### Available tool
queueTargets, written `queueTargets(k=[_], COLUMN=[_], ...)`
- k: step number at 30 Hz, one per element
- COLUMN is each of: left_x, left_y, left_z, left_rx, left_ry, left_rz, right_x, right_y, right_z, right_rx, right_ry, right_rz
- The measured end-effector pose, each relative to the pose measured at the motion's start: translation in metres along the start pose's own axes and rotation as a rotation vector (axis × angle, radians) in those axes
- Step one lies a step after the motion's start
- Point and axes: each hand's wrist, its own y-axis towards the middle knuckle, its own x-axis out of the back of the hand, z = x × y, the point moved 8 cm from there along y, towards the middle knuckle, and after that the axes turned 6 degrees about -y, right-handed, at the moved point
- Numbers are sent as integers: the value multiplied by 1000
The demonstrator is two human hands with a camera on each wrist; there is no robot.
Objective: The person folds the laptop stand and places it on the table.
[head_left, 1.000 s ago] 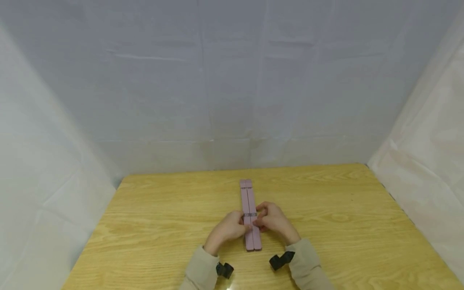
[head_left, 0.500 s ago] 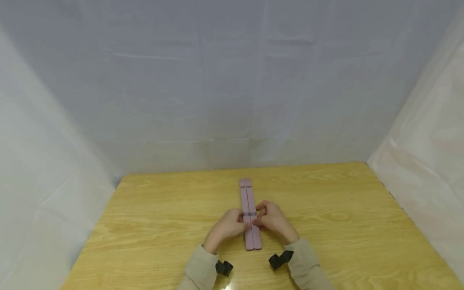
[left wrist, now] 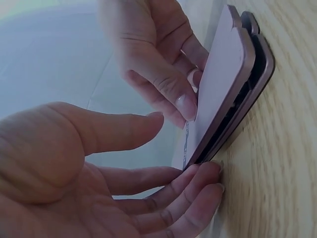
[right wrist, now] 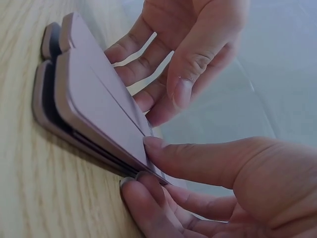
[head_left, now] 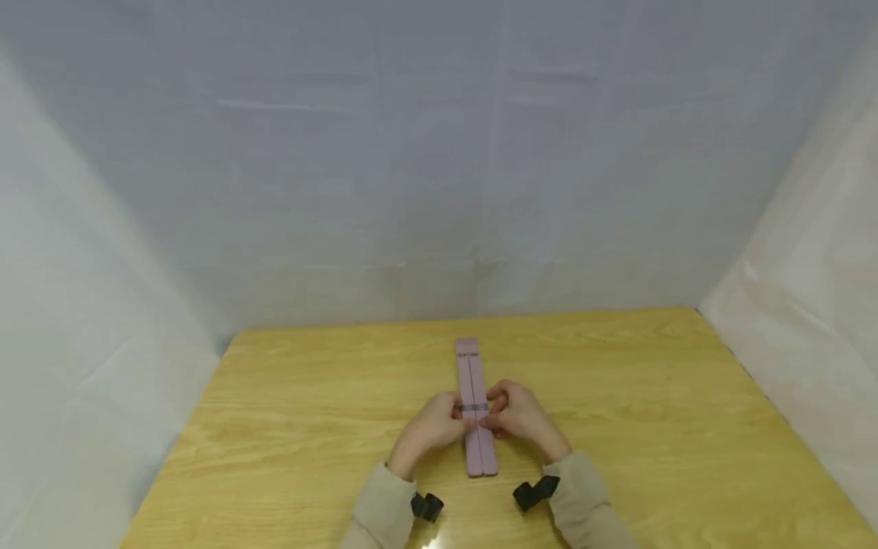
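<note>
A long, narrow pink folded object (head_left: 478, 381) lies lengthwise on the table, two slats side by side with a seam between and a dark patterned hinge band across. Each slat looks layered, with a dark gap along its end in the wrist views. My right hand (head_left: 521, 419) pinches the right edge near the band, thumb on the top face and fingers at the lower layer. On the opposite edge, my left hand (head_left: 432, 427) touches the side with its fingertips. Its thumb (left wrist: 124, 131) is raised off the surface in the left wrist view.
The wood-grain table (head_left: 309, 381) extends to both sides of the hands. Grey sheeting (head_left: 439, 191) rises behind its far edge, with pale sheeting at left and right. A black wrist mount (head_left: 427, 507) sits below the left cuff, another (head_left: 535, 493) by the right cuff.
</note>
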Motion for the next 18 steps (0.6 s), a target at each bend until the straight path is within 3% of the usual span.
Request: queueTargets(k=[7,11,18], left_x=[0,8,31], left_y=[-8,-15,-31], left_z=[3,-3,-26], left_rx=[20,20,-10], left_ry=[-14,51,187], left_rz=[-1,-41,-169], right_x=[-6,1,40], right_y=[-6,-9,-12], right_z=[-4,-3,22], right_rx=[1,9,147], right_ry=[51,51,-99], right_rz=[34,38,-124])
